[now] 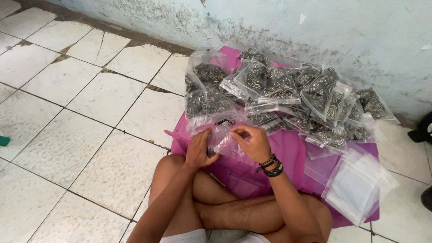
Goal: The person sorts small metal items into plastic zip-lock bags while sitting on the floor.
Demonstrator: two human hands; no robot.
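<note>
I sit cross-legged on a tiled floor with a magenta cloth (292,153) spread before me. Both hands hold a small clear plastic bag (223,140) over the cloth's near edge. My left hand (198,150) grips the bag's left side. My right hand (255,143), with dark bead bracelets on the wrist, pinches the bag's top edge with thumb and fingers. A small dark item (225,122) lies just beyond the bag, at its top.
A heap of filled clear bags with black-and-white swirled items (310,96) covers the cloth's far side, and a larger bag of dark pieces (204,90) stands at the left. Empty clear bags (355,184) are stacked at the right. A stained wall rises behind.
</note>
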